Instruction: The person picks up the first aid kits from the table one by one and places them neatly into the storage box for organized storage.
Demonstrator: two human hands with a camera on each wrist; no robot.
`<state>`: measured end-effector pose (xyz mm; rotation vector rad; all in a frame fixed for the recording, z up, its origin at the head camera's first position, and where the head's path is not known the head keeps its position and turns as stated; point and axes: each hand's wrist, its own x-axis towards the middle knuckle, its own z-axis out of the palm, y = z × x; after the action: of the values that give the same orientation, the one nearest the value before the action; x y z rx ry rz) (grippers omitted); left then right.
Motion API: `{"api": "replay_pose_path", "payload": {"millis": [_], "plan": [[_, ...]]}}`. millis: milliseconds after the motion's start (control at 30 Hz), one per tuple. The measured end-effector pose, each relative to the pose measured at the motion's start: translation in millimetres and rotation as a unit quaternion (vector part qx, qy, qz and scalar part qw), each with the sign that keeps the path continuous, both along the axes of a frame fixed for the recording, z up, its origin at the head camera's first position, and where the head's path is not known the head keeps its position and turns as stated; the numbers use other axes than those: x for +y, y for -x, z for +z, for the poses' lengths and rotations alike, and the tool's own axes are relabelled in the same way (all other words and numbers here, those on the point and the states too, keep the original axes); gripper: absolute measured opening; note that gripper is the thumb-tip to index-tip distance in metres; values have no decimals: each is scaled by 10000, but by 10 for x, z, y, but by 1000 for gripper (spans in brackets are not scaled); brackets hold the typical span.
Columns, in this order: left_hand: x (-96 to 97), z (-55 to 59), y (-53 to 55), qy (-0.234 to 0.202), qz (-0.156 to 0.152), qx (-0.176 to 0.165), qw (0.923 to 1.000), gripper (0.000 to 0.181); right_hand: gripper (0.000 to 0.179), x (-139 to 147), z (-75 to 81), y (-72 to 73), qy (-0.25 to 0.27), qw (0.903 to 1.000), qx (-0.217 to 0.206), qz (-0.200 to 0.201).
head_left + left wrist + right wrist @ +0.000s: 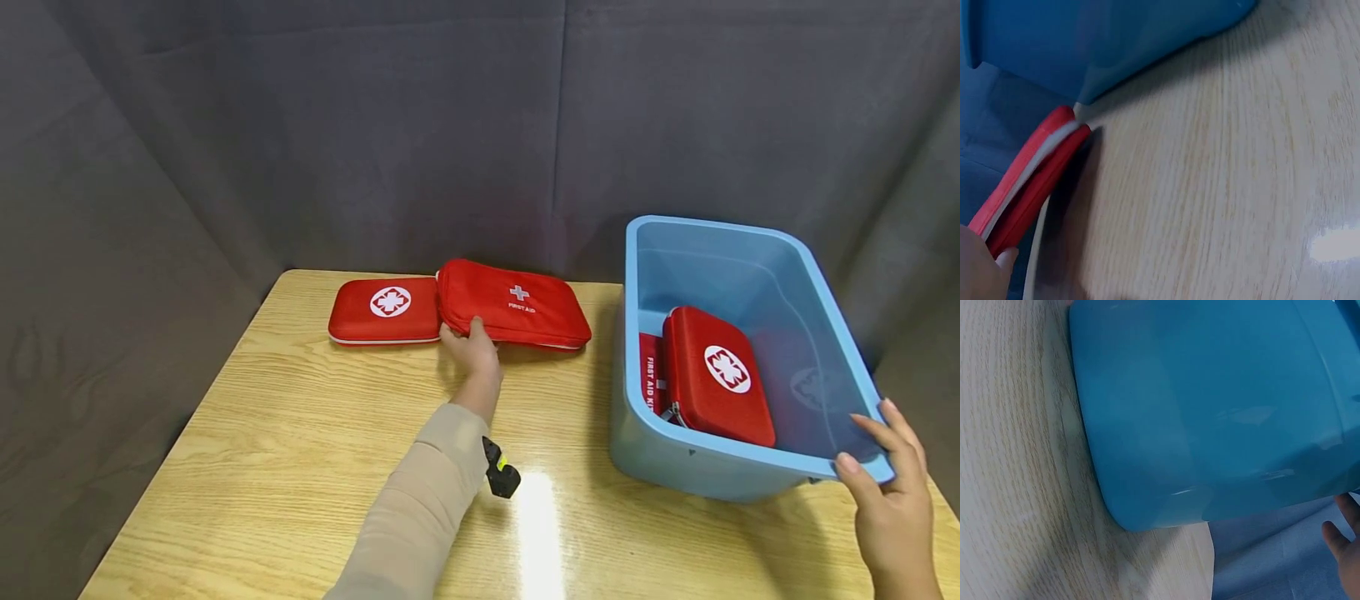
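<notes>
Where the pale wood-grain table ends at back left: a flat, rounded red case with a white emblem; likely stiff and light.
Left hand: pinches the near edge of a rectangular red fabric first-aid pouch, thumb on top.
Pouch: at the table's back, between case and bin; probably light, soft, grippy and not fragile; best held across both faces.
Deep light-blue plastic bin: probably stiff and slick; take it by the rim.
Right hand: spread at the bin's near right rim corner; gripping or merely resting, I cannot tell.
Pouch underside: hides some left fingers; contact with the table is unclear.
Bin interior: a bulky red zipped case partly covers a flat red kit.
Right wrist view: cuts off most of that hand.
</notes>
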<state>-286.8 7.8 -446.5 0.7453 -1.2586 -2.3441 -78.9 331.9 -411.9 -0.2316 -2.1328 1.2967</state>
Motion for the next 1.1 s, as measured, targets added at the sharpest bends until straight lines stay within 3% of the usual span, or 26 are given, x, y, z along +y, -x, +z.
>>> {"api": "replay_pose_path", "payload": {"millis": [200,567,867,1100], "plan": [[-39,73,-49,72,-68,224,9997,48,43,12,14,-10,-52,10000,-74,-5],[-115,226,-133,-291,-507,623,9963,42,43,4,18,-11,-58,9999,55,68],[-254,286,-184,-553,-416,643,9955,39,44,-12,1,-5,-79,9998,151,136],[-342,412,-197,-912,-262,791,9923,37,44,-12,10,-12,-87,9999,66,101]]}}
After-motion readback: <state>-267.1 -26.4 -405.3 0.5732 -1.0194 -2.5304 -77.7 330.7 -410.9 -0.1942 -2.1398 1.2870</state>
